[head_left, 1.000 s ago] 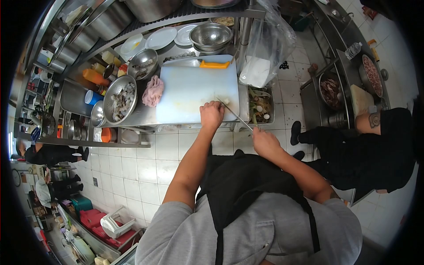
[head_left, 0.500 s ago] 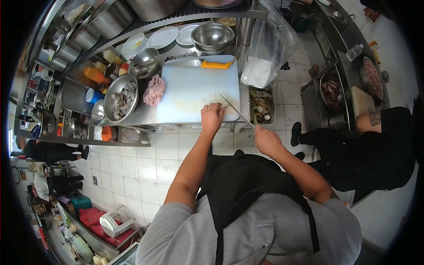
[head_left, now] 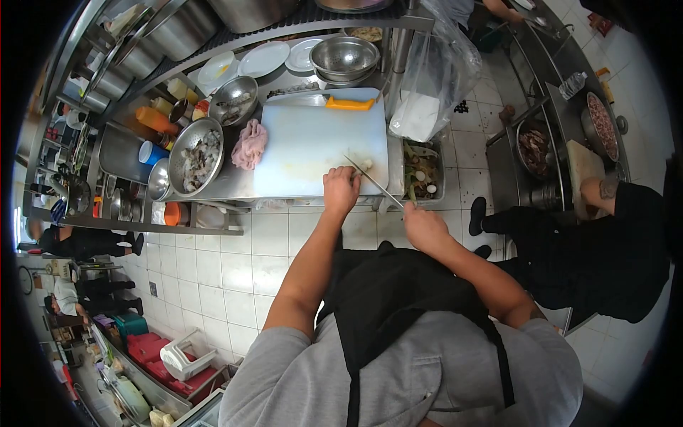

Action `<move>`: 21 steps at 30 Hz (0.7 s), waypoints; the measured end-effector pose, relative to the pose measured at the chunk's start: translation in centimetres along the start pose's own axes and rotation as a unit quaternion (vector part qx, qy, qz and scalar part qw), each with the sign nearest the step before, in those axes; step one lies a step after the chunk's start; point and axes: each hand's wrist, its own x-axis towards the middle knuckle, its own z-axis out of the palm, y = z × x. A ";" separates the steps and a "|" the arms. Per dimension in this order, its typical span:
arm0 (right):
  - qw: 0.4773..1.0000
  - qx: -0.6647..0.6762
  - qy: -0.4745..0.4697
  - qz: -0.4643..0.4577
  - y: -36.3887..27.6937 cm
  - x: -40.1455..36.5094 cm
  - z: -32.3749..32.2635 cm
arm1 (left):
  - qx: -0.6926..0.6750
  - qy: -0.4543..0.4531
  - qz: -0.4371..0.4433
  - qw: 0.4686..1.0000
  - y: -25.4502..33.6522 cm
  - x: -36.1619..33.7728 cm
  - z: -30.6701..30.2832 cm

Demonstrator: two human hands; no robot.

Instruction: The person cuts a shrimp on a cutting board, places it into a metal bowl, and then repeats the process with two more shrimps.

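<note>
White, moist-looking bits of food (head_left: 367,164) lie at the lower right of the cutting board (head_left: 306,139), under and beside the blade of a long knife (head_left: 376,183). They look light, soft and possibly slippery, too small to identify; pinching from the sides with bent fingertips would suit them. The knife should feel stiff and moderately light, best held by its handle, at the end nearer the person.

The left hand (head_left: 341,189) has its fingers curled and close together at the blade's left side, near the bits; whether it pinches any of them cannot be told. The right hand (head_left: 425,226) is wrapped around the knife's handle just off the board's lower right corner, the blade slanting to the upper left and passing close to the left fingertips, the tightest spot here.

An orange-handled knife (head_left: 349,104) rests along the board's top edge. A limp pink cloth (head_left: 250,144) lies at its left edge on the steel desk (head_left: 240,182), with a metal bowl of shrimp (head_left: 201,161) left of it. To the right, a bin of scraps (head_left: 422,176) sits below a hanging clear plastic bag (head_left: 429,89), both near the right side of the board. A co-worker in black (head_left: 590,249) stands at the right of the frame, well apart from both hands.
</note>
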 end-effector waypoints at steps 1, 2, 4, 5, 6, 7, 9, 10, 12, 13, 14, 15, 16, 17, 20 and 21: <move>1.000 0.001 -0.002 0.001 0.0 0.0 0.0 | 0.002 0.003 0.002 1.000 0.0 0.1 0.1; 1.000 0.002 -0.004 0.002 0.0 0.0 0.1 | 0.003 0.006 0.004 1.000 0.0 0.1 0.1; 1.000 0.003 -0.006 0.000 0.0 -0.2 0.0 | 0.003 0.011 0.005 1.000 -0.1 0.2 0.1; 1.000 0.003 -0.007 -0.002 0.1 -0.6 -0.1 | 0.000 0.013 0.005 1.000 0.0 0.2 0.1; 1.000 0.002 -0.007 -0.004 0.0 -0.9 -0.5 | -0.003 0.014 0.005 1.000 0.0 0.2 0.0; 1.000 0.004 -0.020 0.003 -0.1 -1.0 -0.8 | -0.003 0.015 0.007 1.000 0.1 0.3 0.0; 0.999 0.007 -0.046 0.018 -0.5 -1.2 -1.5 | -0.004 0.016 0.012 1.000 0.2 0.2 0.0; 0.999 0.011 -0.042 0.015 -0.4 -0.9 -1.2 | -0.003 0.013 0.012 1.000 0.3 0.2 0.0; 0.999 0.020 -0.034 0.006 -0.3 0.0 -0.5 | 0.000 0.009 0.012 1.000 0.2 0.3 -0.1; 0.999 0.019 -0.035 0.008 -0.4 0.2 -0.5 | 0.001 0.009 0.013 1.000 0.2 0.3 0.0; 0.999 0.018 -0.036 0.009 -0.5 0.5 -0.5 | 0.003 0.010 0.014 1.000 0.1 0.3 0.0; 0.999 0.018 -0.038 0.010 -0.6 0.6 -0.6 | 0.005 0.011 0.015 1.000 0.0 0.3 0.1; 0.999 0.018 -0.036 0.011 -0.6 0.5 -0.5 | 0.002 0.012 0.011 1.000 0.0 0.3 0.2; 0.999 0.018 -0.035 0.012 -0.3 0.4 -0.2 | -0.001 0.012 0.007 1.000 -0.1 0.3 0.3; 0.999 0.011 -0.036 0.012 0.2 -0.5 0.0 | -0.007 0.011 -0.005 1.000 0.0 0.3 0.4; 0.999 0.007 -0.037 0.012 0.2 -0.8 -0.1 | -0.009 0.011 -0.009 1.000 0.0 0.3 0.3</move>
